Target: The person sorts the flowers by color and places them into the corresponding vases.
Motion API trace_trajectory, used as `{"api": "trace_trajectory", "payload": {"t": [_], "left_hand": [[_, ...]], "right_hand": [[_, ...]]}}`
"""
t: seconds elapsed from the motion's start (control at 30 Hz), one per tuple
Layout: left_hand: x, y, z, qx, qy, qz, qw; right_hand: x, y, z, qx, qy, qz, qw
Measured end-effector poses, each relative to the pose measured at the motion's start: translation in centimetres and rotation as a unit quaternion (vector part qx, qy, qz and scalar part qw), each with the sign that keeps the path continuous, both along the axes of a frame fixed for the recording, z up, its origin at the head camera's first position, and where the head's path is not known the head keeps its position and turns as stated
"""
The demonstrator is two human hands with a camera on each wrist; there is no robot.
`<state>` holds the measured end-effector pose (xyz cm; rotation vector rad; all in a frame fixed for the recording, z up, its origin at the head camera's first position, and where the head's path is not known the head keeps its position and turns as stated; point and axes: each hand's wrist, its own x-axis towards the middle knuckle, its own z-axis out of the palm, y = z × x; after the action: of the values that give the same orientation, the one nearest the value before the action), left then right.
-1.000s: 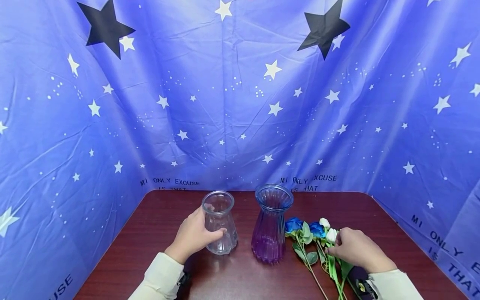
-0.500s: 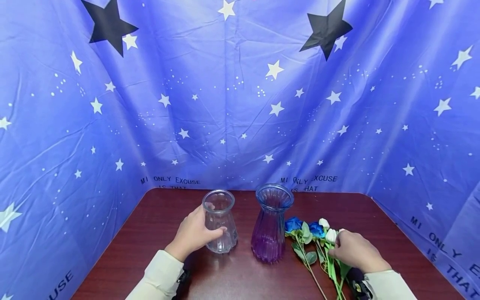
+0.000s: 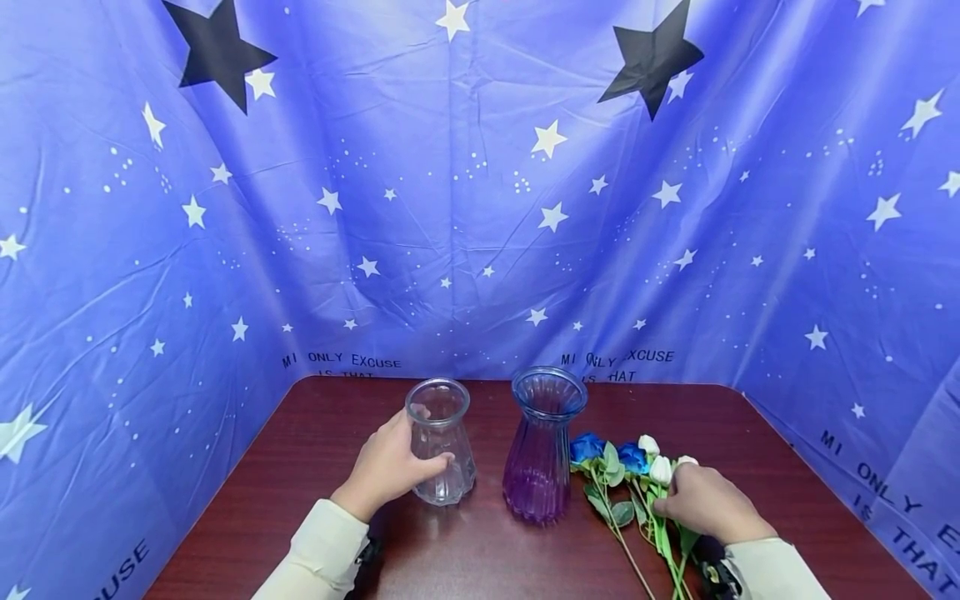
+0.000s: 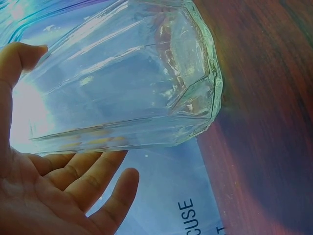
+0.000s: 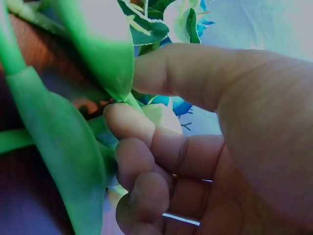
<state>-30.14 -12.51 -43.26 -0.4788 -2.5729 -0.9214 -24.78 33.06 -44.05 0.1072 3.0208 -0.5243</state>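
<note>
Toward the middle of the table in the head view stands a clear glass vase (image 3: 452, 440), upright. My left hand (image 3: 386, 467) holds it from the left, thumb across the front and fingers around the far side. At the right, artificial flowers lie on the tabletop: blue roses (image 3: 587, 448) and white tulips (image 3: 660, 471) with green stems. My right hand (image 3: 708, 504) is over the tulips; in the right wrist view its thumb and index finger pinch a tulip's green stem (image 5: 133, 102). The lower ends of the stems run out of the head view.
A taller blue-and-purple glass vase (image 3: 538, 467) stands between the clear vase and the flowers. Beneath everything is a dark red wooden table (image 3: 315, 500). Blue star-printed cloth (image 3: 450, 208) hangs around its back and sides.
My right hand has shifted slightly, and a white tulip head now shows above its knuckles. My left hand keeps the same hold on the clear vase. The head view has shifted slightly.
</note>
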Motion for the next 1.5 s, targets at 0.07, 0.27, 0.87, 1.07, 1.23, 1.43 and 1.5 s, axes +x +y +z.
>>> {"api": "trace_trajectory", "payload": {"t": [0.07, 0.27, 0.87, 1.07, 1.23, 1.43, 1.5], "left_hand": [[-0.1, -0.1, 0.0, 0.000, 0.000, 0.000, 1.0000], [-0.2, -0.2, -0.1, -0.001, 0.002, 0.004, 1.0000], [-0.1, 0.0, 0.3, -0.007, 0.000, 0.001, 1.0000], [-0.1, -0.1, 0.1, -0.009, -0.001, 0.004, 1.0000], [-0.2, -0.1, 0.0, -0.009, -0.001, 0.004, 0.9999], [-0.3, -0.2, -0.2, -0.008, 0.000, 0.005, 1.0000], [-0.3, -0.2, -0.2, -0.009, 0.000, 0.005, 0.9999]], "right_hand": [[-0.1, 0.0, 0.0, -0.002, -0.001, 0.000, 1.000], [-0.2, -0.1, 0.2, -0.006, 0.002, 0.001, 1.000], [0.1, 0.2, 1.2, -0.006, 0.040, 0.006, 0.999], [0.2, 0.4, 1.4, -0.012, 0.050, 0.005, 0.999], [0.2, 0.5, 1.7, -0.017, 0.060, 0.010, 0.998], [0.2, 0.5, 2.0, -0.023, 0.059, 0.010, 0.998], [0.3, 0.5, 2.2, -0.024, 0.059, 0.010, 0.998]]}}
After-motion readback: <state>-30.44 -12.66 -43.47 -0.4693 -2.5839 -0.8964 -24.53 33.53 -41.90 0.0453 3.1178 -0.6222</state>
